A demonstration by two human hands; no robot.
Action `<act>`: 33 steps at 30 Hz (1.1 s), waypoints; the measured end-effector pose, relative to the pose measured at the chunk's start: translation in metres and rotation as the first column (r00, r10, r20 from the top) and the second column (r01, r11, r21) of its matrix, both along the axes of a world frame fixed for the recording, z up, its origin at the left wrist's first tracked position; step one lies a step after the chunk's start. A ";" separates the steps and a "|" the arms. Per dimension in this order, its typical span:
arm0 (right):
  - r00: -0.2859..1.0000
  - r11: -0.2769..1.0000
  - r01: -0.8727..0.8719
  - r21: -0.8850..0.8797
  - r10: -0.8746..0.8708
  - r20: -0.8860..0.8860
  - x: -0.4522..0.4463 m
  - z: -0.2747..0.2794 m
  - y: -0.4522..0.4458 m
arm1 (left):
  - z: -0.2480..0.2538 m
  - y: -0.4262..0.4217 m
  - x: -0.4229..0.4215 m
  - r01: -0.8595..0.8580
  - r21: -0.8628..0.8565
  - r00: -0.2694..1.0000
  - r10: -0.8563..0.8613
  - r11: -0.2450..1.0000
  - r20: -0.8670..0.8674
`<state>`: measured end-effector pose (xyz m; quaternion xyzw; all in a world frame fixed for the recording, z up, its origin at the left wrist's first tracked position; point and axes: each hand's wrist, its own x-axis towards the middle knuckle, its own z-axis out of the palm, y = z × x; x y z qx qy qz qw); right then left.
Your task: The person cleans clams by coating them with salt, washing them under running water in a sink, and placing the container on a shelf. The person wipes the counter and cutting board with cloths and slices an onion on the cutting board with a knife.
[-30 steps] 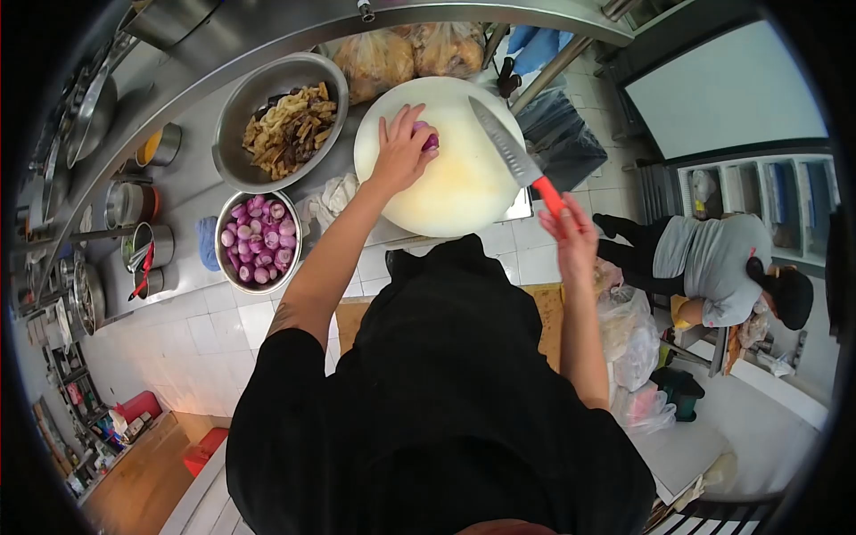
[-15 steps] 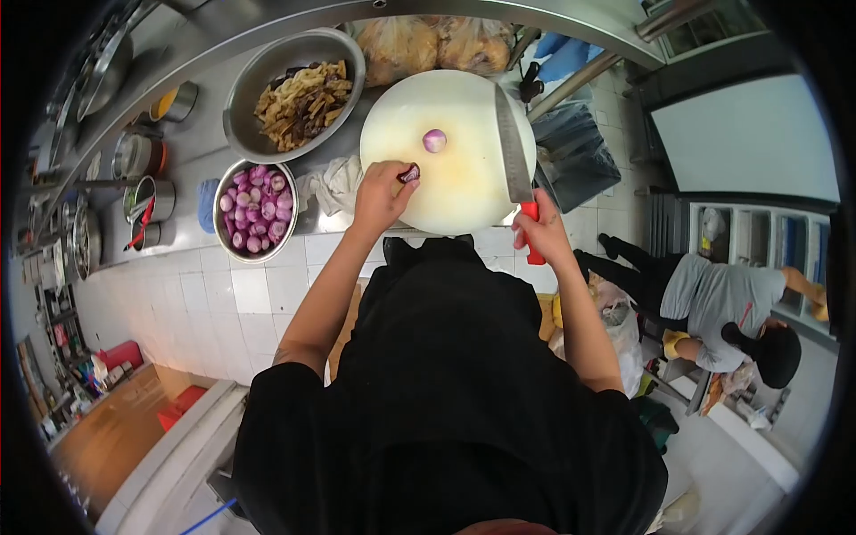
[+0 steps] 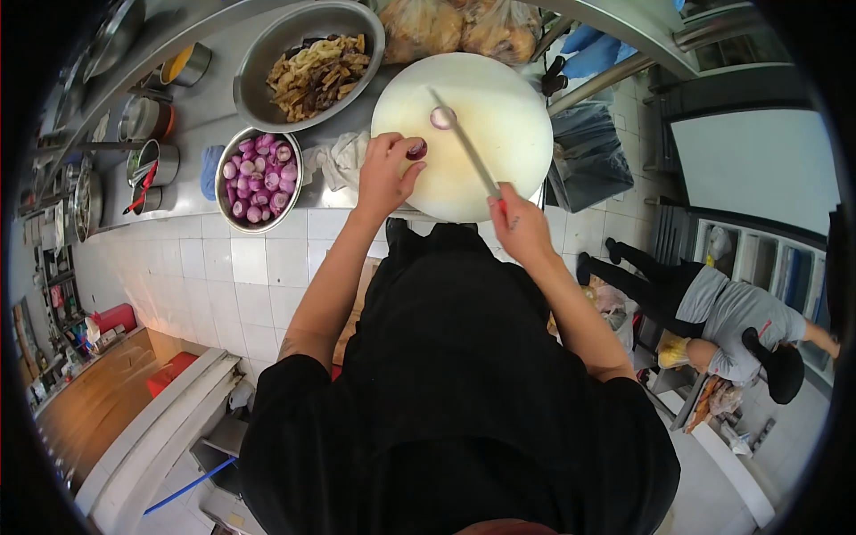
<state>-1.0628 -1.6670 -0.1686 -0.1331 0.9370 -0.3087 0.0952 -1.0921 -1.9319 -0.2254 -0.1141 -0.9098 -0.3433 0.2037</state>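
Note:
My right hand [image 3: 522, 227] is wrapped around the red handle of a large knife [image 3: 477, 159]. The blade slants up and left across a white round cutting board [image 3: 517, 98], its far part over or against a peeled red onion [image 3: 440, 119]; whether it touches is hard to tell. On the board's left side, my left hand [image 3: 386, 174] has its fingers and thumb around a dark red onion piece [image 3: 416, 151]. Left of the board stands a metal bowl [image 3: 298, 156] full of peeled red onions [image 3: 263, 176].
Behind that bowl, a larger metal bowl [image 3: 259, 107] holds fried-looking strips [image 3: 321, 76]. A crumpled cloth [image 3: 343, 160] lies beside the board. Filled plastic bags [image 3: 499, 31] sit at the back. A black-lined bin [image 3: 593, 156] is to the right, with a person [image 3: 731, 312] beyond.
My right hand has swung the knife left from the board's right edge, bringing its blade over the onion. My left hand stays by its piece, with thumb and fingers slightly wider.

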 end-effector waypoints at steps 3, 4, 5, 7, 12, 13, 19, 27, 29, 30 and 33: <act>0.978 0.992 0.122 0.026 -0.116 -0.172 -0.009 -0.009 0.023 | 0.000 0.000 -0.011 0.118 -0.035 0.992 -0.116 0.992 0.046; 0.979 0.992 0.122 0.025 -0.116 -0.169 -0.015 -0.017 0.028 | -0.004 -0.001 -0.015 0.118 -0.035 0.992 -0.116 0.992 0.049; 0.962 0.981 0.170 0.089 -0.146 -0.230 -0.023 -0.029 0.031 | -0.008 -0.003 -0.018 0.142 0.024 0.987 -0.143 0.990 0.069; 0.941 0.956 0.226 0.187 -0.164 -0.295 -0.041 -0.053 0.031 | -0.008 -0.010 -0.015 0.123 0.067 0.988 -0.129 0.990 0.085; 0.921 0.918 0.182 0.352 -0.033 -0.389 -0.050 -0.044 0.014 | 0.011 0.004 0.014 0.098 0.380 0.967 -0.178 0.920 0.183; 0.873 0.916 0.162 0.367 0.041 -0.486 -0.050 -0.042 0.013 | 0.014 0.007 0.020 0.093 0.356 0.967 -0.170 0.930 0.192; 0.978 0.984 -0.041 -0.175 0.004 -0.207 -0.023 0.021 -0.065 | 0.041 0.022 0.036 0.114 0.424 0.975 -0.183 0.899 0.125; 0.988 0.889 -0.140 -0.436 0.094 -0.126 -0.023 0.009 -0.081 | 0.047 0.006 0.045 0.120 0.489 0.952 -0.239 0.864 0.189; 0.990 0.890 -0.123 -0.438 0.081 -0.115 -0.021 0.004 -0.073 | 0.041 0.007 0.047 0.130 0.470 0.944 -0.254 0.873 0.211; 0.994 0.831 -0.035 -0.555 0.084 0.064 -0.023 0.002 -0.065 | 0.039 0.009 0.046 0.142 0.591 0.925 -0.319 0.794 0.206; 0.928 0.779 0.079 -0.622 0.170 0.331 -0.041 0.028 -0.021 | 0.030 0.018 0.041 0.085 0.841 0.857 -0.470 0.535 0.212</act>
